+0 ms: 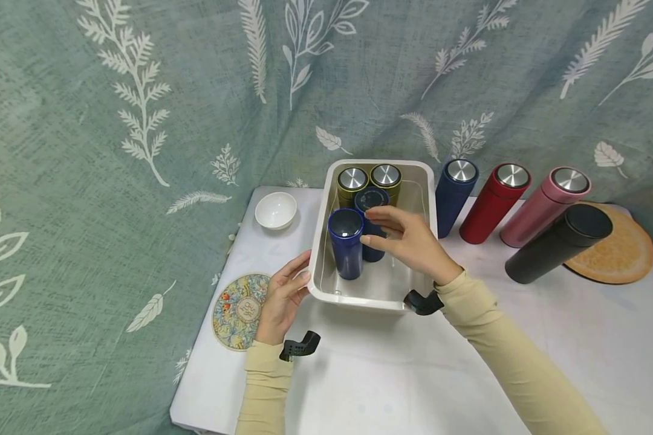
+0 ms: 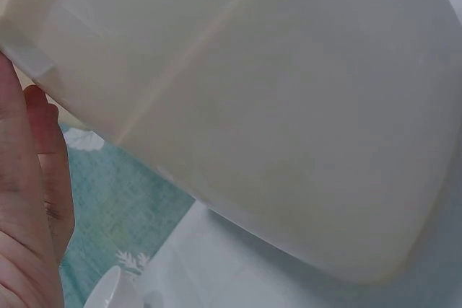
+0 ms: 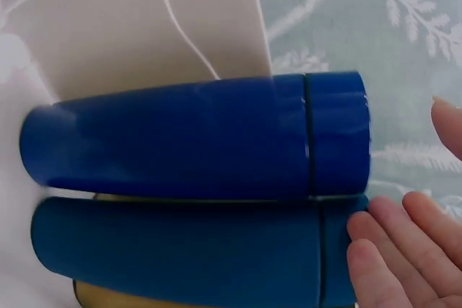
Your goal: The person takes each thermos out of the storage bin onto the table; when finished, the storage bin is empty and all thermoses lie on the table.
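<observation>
My right hand (image 1: 405, 238) is inside the cream bin (image 1: 378, 300), its thumb and fingers apart beside a glossy blue vacuum flask (image 1: 347, 251). In the right wrist view its fingers (image 3: 390, 250) overlap the cap end of a darker blue flask (image 3: 180, 247), while the glossy flask (image 3: 195, 142) lies alongside. Both blue flasks stand in the bin, in front of two olive-green flasks (image 1: 354, 178) with steel lids. My left hand (image 1: 283, 296) touches the bin's front left corner. Straight fingers (image 2: 54, 171) show against the outer wall in the left wrist view.
Right of the bin stand a navy flask (image 1: 450, 199), a red flask (image 1: 492, 208), a pink flask (image 1: 541, 211) and a black flask (image 1: 555, 244). An orange round mat (image 1: 620, 251) lies behind the black one. On the left are a white bowl (image 1: 276, 211) and a floral round mat (image 1: 234, 320).
</observation>
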Demonstrator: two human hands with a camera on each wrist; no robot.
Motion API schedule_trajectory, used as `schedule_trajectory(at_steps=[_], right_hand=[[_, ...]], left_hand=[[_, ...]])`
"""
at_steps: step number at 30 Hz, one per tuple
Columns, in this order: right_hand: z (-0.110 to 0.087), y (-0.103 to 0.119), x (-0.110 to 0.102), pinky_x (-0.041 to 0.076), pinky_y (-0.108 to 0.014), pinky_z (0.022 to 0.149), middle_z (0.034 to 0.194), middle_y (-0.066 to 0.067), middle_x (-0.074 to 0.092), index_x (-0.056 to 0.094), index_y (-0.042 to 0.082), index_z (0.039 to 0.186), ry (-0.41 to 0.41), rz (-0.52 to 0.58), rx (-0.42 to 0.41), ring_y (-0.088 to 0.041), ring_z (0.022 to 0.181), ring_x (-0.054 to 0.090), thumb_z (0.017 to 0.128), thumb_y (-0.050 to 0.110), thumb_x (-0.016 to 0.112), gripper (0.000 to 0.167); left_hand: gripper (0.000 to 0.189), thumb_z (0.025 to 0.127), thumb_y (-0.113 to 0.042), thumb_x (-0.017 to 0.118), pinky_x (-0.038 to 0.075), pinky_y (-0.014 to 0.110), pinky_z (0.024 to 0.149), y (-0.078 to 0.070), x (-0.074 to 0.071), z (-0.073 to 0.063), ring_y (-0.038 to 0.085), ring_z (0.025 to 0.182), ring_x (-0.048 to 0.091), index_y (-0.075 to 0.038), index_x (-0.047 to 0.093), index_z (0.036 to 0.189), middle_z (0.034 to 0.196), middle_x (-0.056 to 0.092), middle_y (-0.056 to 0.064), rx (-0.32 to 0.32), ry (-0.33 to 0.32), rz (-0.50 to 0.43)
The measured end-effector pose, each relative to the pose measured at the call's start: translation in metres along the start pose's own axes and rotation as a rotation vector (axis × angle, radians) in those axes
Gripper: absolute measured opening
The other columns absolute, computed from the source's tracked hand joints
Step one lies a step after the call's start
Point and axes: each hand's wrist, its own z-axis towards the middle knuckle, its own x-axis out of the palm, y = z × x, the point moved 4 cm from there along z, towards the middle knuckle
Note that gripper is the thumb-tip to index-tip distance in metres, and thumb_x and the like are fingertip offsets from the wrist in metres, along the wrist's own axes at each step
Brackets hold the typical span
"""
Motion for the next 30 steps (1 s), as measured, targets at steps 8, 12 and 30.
schedule_trajectory(at_steps=[8,12,30], right_hand=[[0.004,0.000,0.014,0.046,-0.039,0.115,0.147,-0.013,0.056,0.052,0.005,0.144,-0.017,-0.010,-0.016,-0.029,0.137,0.055,0.086,0.017,0.080,0.065],[0.006,0.001,0.019,0.044,-0.038,0.116,0.149,-0.011,0.053,0.050,0.006,0.146,-0.024,-0.036,-0.014,-0.027,0.138,0.053,0.086,0.020,0.081,0.069],[0.007,0.005,0.035,0.044,-0.041,0.116,0.151,-0.011,0.051,0.048,0.009,0.148,-0.068,-0.125,-0.044,-0.028,0.141,0.049,0.083,0.022,0.083,0.075]], left_hand=[[0.056,0.096,0.004,0.054,0.057,0.017,0.079,-0.001,0.001,-0.001,0.007,0.106,0.068,0.010,0.036,0.149,0.126,0.065,-0.002,-0.004,-0.001,-0.002],[0.056,0.097,0.004,0.053,0.057,0.016,0.079,-0.001,0.002,-0.001,0.007,0.106,0.068,0.010,0.036,0.149,0.126,0.065,-0.002,-0.006,-0.001,-0.003],[0.054,0.098,0.005,0.052,0.057,0.016,0.080,-0.002,0.001,-0.001,0.006,0.106,0.067,0.009,0.037,0.149,0.127,0.065,-0.002,-0.019,-0.014,-0.005]])
